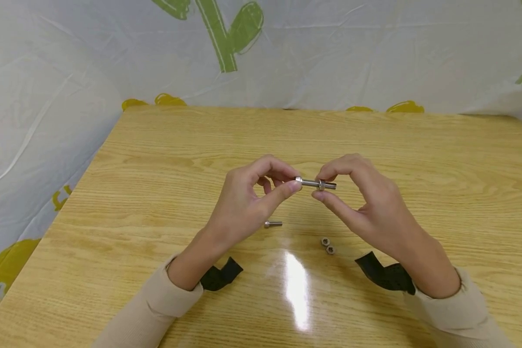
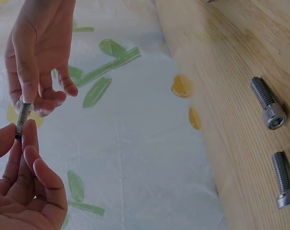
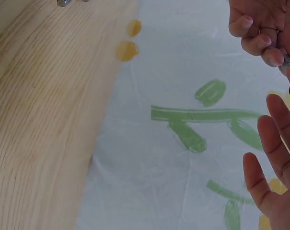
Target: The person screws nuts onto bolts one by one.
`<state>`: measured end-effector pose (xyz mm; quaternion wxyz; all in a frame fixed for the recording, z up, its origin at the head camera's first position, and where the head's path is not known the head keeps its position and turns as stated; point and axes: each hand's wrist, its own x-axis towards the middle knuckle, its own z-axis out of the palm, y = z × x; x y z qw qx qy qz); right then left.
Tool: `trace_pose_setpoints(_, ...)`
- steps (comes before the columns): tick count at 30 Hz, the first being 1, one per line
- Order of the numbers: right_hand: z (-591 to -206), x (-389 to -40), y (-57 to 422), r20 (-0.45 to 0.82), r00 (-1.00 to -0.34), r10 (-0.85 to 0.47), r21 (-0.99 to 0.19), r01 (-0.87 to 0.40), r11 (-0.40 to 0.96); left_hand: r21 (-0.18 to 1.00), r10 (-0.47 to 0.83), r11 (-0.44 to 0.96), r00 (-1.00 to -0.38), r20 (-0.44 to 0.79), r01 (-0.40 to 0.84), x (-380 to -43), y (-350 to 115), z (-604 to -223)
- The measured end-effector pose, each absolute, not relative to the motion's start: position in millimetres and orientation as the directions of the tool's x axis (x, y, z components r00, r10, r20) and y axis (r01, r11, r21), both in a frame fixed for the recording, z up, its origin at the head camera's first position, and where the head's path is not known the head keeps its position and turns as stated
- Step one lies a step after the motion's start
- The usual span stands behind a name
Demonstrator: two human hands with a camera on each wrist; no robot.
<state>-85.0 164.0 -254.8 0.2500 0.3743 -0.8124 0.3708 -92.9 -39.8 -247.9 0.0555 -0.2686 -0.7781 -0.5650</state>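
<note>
A silver socket-head bolt [image 1: 310, 182] is held level above the table between both hands, its threaded end pointing right. My left hand [image 1: 248, 200] pinches the bolt's head between thumb and fingertips. Partway along the shaft sits a hex nut [image 1: 322, 184], and the thumb and index finger of my right hand [image 1: 369, 203] pinch it from below and above. The threaded tip sticks out past the nut. In the left wrist view the bolt [image 2: 23, 117] stands nearly upright between the two hands. The right wrist view shows my right hand [image 3: 279, 163] at its edge, partly cut off.
Below the hands, a loose bolt [image 1: 274, 224] lies on the wooden table [image 1: 156, 193]. Two bolts [image 2: 269, 104] show in the left wrist view. Two touching nuts [image 1: 328, 245] lie nearer me. Black straps [image 1: 222, 275] hang at both wrists. A patterned sheet [image 1: 313, 53] hangs behind the table.
</note>
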Motion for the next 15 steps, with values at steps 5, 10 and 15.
trace_pose_setpoints(5, -255.5, -84.5, 164.6, 0.661, -0.630, -0.409, -0.449, -0.768, 0.457, 0.847, 0.354, 0.217, -0.848, 0.395, 0.485, -92.8, -40.0, -247.8)
trace_pose_setpoints(10, -257.1, -83.8, 165.0, 0.617, -0.666, -0.419, -0.473, -0.739, 0.479, 0.855, 0.358, 0.210, -0.851, 0.385, 0.475, -92.3, -39.4, -247.9)
trace_pose_setpoints(15, -258.4, -83.6, 164.4, 0.594, -0.685, -0.421, -0.477, -0.722, 0.501, 0.859, 0.363, 0.207, -0.852, 0.377, 0.468, -91.8, -38.9, -248.3)
